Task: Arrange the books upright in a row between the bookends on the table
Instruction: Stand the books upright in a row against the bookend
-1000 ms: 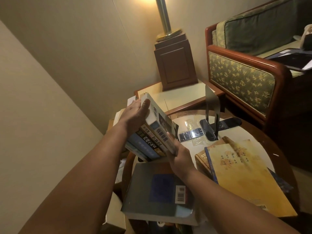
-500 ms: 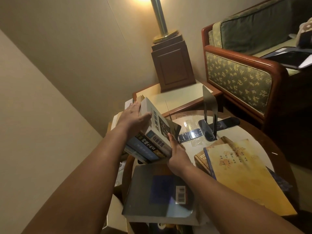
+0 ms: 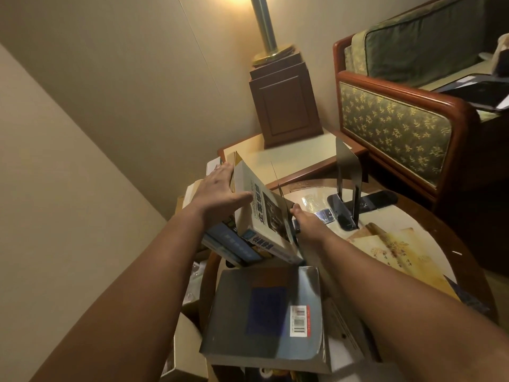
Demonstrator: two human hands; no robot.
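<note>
The books (image 3: 256, 224) stood in a short row at the left edge of the table (image 3: 429, 224), not upright but leaning hard to the left, spines toward the camera. The white book (image 3: 264, 216) was the rightmost and tallest, with blue and dark ones packed against its left side. The left hand (image 3: 217, 191) lay flat on the row's upper left side, fingers straight and spread, thumb across the white book's top edge. The right hand (image 3: 305, 219) pressed against the white book's right cover. Its fingers were hidden, so I could not tell whether they were curled or straight. The two hands were apart, with the row between them.

A thin dark bookend (image 3: 282, 194) rose just beside the white book, above the right hand. The other bookend (image 3: 348, 175), grey metal, stood upright further right on the table, well apart from the row. A grey book (image 3: 264, 315) lay flat in front of the row, a barcode sticker on its cover. A yellow book (image 3: 399, 252) lay flat to the right, on top of others. Behind the table stood a side table (image 3: 275, 158) bearing a lamp base (image 3: 283, 106), and an armchair (image 3: 394, 119) to the right.
</note>
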